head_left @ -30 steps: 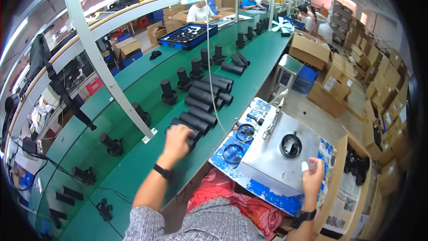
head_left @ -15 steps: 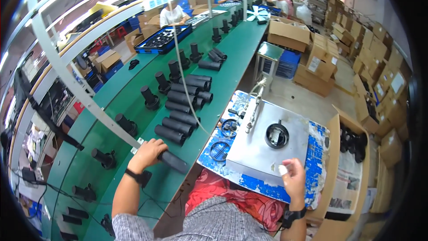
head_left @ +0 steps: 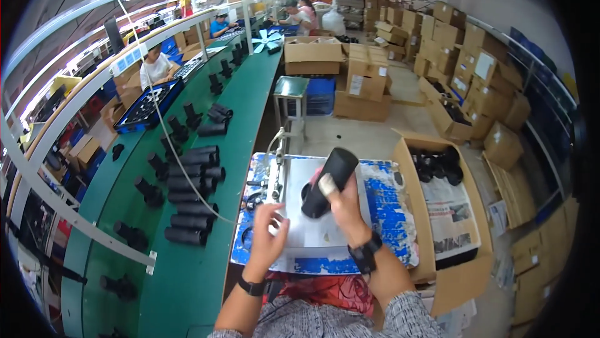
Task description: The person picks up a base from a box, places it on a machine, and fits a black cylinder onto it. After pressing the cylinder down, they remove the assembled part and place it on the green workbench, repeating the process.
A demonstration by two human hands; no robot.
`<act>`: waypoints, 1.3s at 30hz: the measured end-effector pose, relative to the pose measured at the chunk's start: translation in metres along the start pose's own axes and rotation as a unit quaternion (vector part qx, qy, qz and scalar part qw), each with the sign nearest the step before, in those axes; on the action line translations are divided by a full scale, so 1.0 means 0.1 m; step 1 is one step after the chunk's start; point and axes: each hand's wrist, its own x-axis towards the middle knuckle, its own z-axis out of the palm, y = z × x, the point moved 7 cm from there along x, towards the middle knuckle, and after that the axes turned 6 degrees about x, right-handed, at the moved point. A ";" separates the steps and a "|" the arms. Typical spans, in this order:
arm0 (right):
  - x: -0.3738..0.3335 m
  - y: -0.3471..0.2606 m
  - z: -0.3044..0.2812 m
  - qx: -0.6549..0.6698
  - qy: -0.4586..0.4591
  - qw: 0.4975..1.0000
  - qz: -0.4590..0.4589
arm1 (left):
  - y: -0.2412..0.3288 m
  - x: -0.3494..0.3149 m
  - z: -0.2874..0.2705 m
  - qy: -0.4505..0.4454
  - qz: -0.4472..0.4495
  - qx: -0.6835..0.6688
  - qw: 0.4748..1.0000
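Observation:
A black cylindrical tube (head_left: 340, 168) is gripped in my right hand (head_left: 347, 210), tilted above the metal box (head_left: 307, 233). White wrapping covers the thumb of that hand. My left hand (head_left: 269, 241) is empty beside the box's left edge, its fingers bent and apart. The tube and my right hand hide much of the box top, including most of the round black fitting there. A metal pipe with a valve (head_left: 275, 178) stands along the box's left side. Under the box lies a worn blue-and-white board (head_left: 389, 197).
On the green bench (head_left: 181, 288) to the left lie several black tubes (head_left: 190, 220), with flanged black pieces (head_left: 149, 191) standing behind them. To the right, an open carton (head_left: 478, 238) contains black parts and newspaper. Stacked cartons (head_left: 365, 79) and a metal stool (head_left: 290, 87) stand farther back. Other people sit across the bench.
My left hand has left the bench and moved right, now empty. The black tube is now in my right hand, raised over the metal box. The whole view has swung right.

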 end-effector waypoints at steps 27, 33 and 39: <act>0.23 0.25 -0.61 -0.439 -0.053 0.897 0.013 | -0.53 -0.34 0.45 -0.232 -0.197 -0.205 0.930; 0.15 0.28 -0.58 -0.574 0.055 0.817 0.020 | -0.52 -0.34 0.45 -0.242 -0.195 -0.198 0.930; 0.29 0.21 -0.64 -0.490 -0.108 0.865 0.006 | -0.52 -0.34 0.46 -0.243 -0.200 -0.211 0.925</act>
